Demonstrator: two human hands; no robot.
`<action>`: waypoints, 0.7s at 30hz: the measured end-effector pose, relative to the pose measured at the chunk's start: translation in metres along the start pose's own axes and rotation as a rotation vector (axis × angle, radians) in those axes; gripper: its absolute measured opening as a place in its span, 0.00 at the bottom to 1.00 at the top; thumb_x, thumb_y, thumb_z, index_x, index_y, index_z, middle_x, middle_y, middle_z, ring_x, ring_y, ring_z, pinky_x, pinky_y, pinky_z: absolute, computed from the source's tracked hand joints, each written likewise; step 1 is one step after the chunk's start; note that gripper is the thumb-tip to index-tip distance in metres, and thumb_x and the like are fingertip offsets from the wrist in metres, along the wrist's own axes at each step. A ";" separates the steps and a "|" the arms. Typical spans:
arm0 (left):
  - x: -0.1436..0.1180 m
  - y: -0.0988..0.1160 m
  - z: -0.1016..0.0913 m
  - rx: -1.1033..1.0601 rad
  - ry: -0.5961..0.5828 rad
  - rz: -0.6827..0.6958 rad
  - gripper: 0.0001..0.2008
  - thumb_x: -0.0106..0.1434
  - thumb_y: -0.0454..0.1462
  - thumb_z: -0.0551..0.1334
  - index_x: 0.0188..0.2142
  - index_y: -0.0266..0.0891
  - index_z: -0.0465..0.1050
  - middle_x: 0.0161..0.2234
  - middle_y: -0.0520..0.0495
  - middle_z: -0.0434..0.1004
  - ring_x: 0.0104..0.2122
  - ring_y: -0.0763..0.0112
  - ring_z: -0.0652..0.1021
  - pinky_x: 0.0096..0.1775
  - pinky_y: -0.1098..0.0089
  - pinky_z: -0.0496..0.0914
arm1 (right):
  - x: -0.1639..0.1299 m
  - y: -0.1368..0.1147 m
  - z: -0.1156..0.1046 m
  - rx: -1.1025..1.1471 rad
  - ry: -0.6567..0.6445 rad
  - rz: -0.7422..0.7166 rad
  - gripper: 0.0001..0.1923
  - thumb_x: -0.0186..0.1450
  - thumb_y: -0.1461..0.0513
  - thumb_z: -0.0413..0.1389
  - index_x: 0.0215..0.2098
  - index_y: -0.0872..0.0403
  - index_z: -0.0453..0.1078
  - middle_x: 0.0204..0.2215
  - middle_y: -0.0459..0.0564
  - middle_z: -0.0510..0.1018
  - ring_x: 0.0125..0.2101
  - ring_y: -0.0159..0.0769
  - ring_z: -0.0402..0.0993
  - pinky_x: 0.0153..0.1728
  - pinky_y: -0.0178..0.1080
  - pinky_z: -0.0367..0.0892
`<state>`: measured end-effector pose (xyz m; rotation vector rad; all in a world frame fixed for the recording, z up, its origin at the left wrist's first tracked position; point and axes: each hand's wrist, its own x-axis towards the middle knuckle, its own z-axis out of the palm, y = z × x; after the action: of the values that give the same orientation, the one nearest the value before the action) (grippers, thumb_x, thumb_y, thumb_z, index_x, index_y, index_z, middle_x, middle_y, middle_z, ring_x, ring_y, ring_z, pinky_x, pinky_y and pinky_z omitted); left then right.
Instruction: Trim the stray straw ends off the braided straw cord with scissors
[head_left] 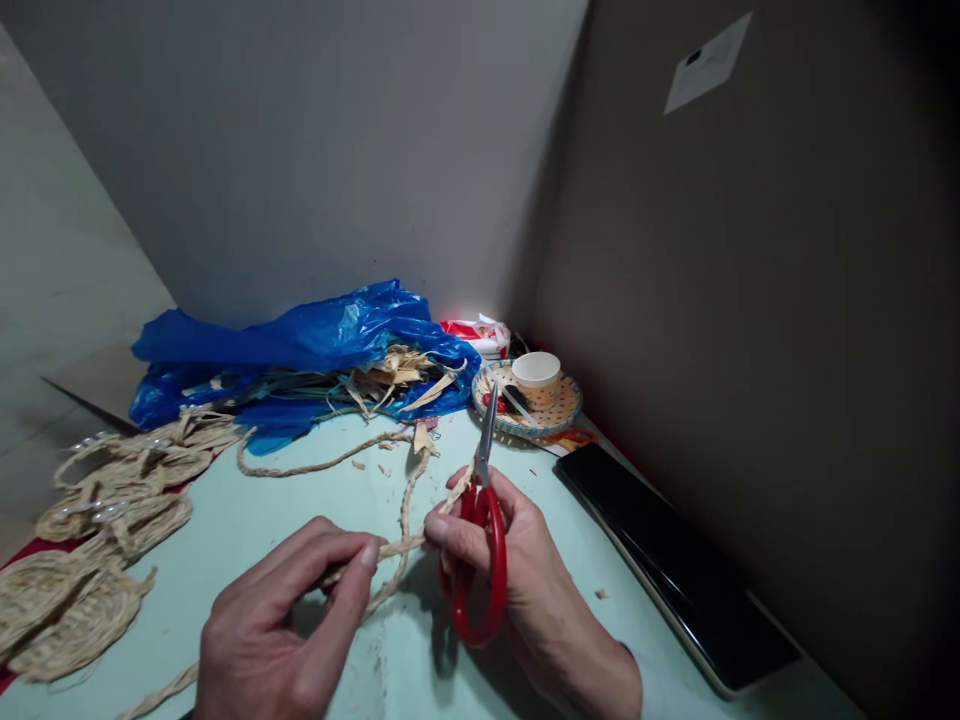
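My left hand [289,615] pinches a braided straw cord [401,546] between thumb and fingers at the lower middle. To its right, my right hand [517,545] grips the same cord near its end with thumb and fingertips. Red-handled scissors [496,570] also rest in my right hand, blades closed and pointing up and away. The cord's end stands beside the blades. More of the cord loops away over the table behind my hands, and another stretch shows at the lower left, by my left hand.
Woven straw slippers [82,600] lie along the left edge. At the back, a blue plastic bag [300,340] holds dried husks. A woven tray [566,405] carries a white cup [535,370]. On the right lies a black-screened tablet [667,560]. Scraps dot the pale green table [315,500].
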<state>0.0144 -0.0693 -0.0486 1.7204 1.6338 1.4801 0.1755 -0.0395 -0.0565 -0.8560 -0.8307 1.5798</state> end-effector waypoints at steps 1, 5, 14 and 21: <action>0.000 0.001 0.000 0.034 0.016 0.009 0.10 0.59 0.39 0.67 0.22 0.50 0.76 0.22 0.55 0.76 0.22 0.69 0.73 0.28 0.72 0.65 | 0.000 0.000 0.001 -0.004 -0.011 0.004 0.24 0.51 0.56 0.74 0.36 0.54 0.67 0.24 0.42 0.76 0.20 0.26 0.67 0.22 0.30 0.61; 0.000 0.004 0.000 0.098 0.063 -0.051 0.09 0.59 0.41 0.64 0.22 0.50 0.74 0.20 0.57 0.74 0.20 0.70 0.70 0.27 0.71 0.63 | -0.003 0.002 0.002 -0.011 -0.030 0.025 0.24 0.51 0.57 0.74 0.36 0.54 0.67 0.24 0.43 0.78 0.20 0.26 0.67 0.20 0.29 0.60; 0.008 0.000 -0.003 -0.205 -0.067 -0.264 0.10 0.64 0.48 0.64 0.29 0.52 0.75 0.20 0.57 0.73 0.21 0.69 0.71 0.29 0.74 0.66 | -0.001 0.001 -0.003 0.027 0.015 0.051 0.23 0.53 0.55 0.72 0.36 0.54 0.65 0.23 0.44 0.77 0.20 0.27 0.66 0.22 0.29 0.61; 0.015 -0.008 -0.009 -0.353 -0.159 -0.305 0.11 0.64 0.51 0.65 0.31 0.51 0.78 0.31 0.54 0.76 0.32 0.67 0.72 0.36 0.77 0.67 | 0.006 0.000 -0.011 0.002 0.052 0.017 0.22 0.55 0.57 0.71 0.38 0.54 0.65 0.25 0.44 0.77 0.23 0.27 0.66 0.24 0.29 0.62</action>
<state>-0.0003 -0.0574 -0.0452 1.2970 1.3806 1.3498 0.1842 -0.0329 -0.0621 -0.9009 -0.7868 1.5661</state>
